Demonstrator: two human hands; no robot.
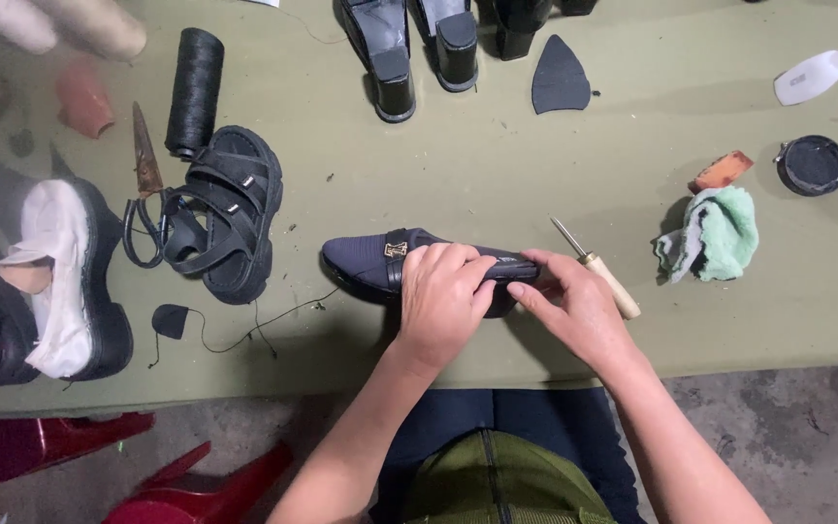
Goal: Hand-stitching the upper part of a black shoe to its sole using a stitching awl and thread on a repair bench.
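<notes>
A dark navy shoe [370,257] with a small gold buckle lies on its side near the front of the olive-green table [497,165], toe pointing left. My left hand [441,301] presses down over its middle, fingers curled onto the upper. My right hand [574,306] grips the heel end, fingers pinching the shoe's rim. An awl with a wooden handle [601,272] lies just behind my right hand, metal tip pointing up-left.
A black strappy sandal [225,213], scissors [145,175] and a black thread spool [194,89] lie left. A black-and-white shoe [65,277] sits far left. Black heeled shoes [419,49] stand at the back. A green cloth [715,233], round black tin [813,165] and white spatula [817,70] lie right. Red plastic stools [99,456] stand below.
</notes>
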